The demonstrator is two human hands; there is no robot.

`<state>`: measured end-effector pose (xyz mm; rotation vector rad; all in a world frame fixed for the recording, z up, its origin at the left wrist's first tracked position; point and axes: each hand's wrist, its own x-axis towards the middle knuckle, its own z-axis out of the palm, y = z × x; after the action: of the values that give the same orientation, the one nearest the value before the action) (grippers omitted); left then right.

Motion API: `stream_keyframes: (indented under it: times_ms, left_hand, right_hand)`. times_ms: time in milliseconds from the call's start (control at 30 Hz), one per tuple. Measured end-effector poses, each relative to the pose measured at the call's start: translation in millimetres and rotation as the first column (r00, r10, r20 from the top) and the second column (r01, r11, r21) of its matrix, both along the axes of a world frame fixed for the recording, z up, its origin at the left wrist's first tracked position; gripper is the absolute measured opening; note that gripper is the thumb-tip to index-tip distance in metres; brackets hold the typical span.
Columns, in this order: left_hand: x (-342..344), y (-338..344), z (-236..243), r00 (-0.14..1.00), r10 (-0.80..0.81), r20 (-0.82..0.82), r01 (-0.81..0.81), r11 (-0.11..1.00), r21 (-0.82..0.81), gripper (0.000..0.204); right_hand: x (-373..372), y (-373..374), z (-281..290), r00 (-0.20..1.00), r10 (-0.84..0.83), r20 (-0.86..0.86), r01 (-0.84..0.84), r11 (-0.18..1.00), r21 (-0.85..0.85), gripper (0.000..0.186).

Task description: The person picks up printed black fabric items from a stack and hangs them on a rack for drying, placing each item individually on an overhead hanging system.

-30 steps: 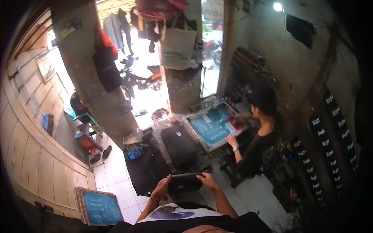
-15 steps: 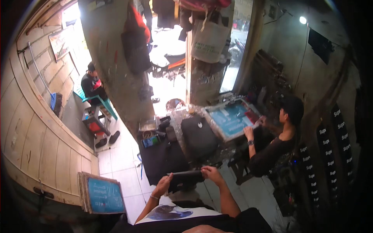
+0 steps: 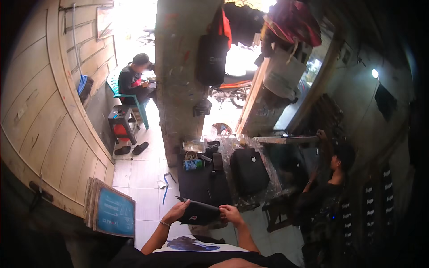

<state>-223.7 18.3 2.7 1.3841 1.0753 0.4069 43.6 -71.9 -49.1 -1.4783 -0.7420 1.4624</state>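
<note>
A flat black fabric piece (image 3: 202, 211) with a small light-coloured print is stretched between my hands, just in front of my body. My left hand (image 3: 179, 209), with a bracelet at the wrist, grips its left side, fingers closed over the edge. At the upper right corner, my right hand (image 3: 230, 214) pinches the edge. Beyond it, a dark cloth (image 3: 193, 182) covers the near left of the table, and a pile of black pieces (image 3: 250, 173) with a small white mark on top lies to its right.
A co-worker (image 3: 340, 163) at the right holds a screen-printing frame (image 3: 286, 140) tilted up over the table. A phone (image 3: 194, 165) lies on the dark cloth. Framed screens (image 3: 114, 211) lean by the door at left. Another person sits on a green chair (image 3: 142, 111).
The view has swung left. My black piece has turned from nearly edge-on so its printed face shows. The co-worker's blue screen frame, flat before, is now raised.
</note>
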Motion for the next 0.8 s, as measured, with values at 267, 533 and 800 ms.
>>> stream_keyframes:
  times_ms: [267, 533, 800]
  left_hand:
    - [-21, 0, 17, 0.996, 0.083, 0.037, -0.084, 0.996, 0.02, 0.053]
    - [-4, -4, -3, 0.955, 0.28, 0.095, -0.283, 0.959, 0.016, 0.046]
    - [62, -1, -19, 0.868, 0.478, 0.133, -0.468, 0.878, -0.099, 0.045]
  right_hand:
    - [-19, 29, 10, 0.993, 0.078, 0.09, -0.078, 0.997, -0.009, 0.024]
    - [32, 40, -36, 1.0, 0.027, 0.004, -0.026, 0.991, -0.131, 0.024]
    - [126, 27, -93, 0.998, -0.048, 0.049, 0.061, 0.947, -0.315, 0.02]
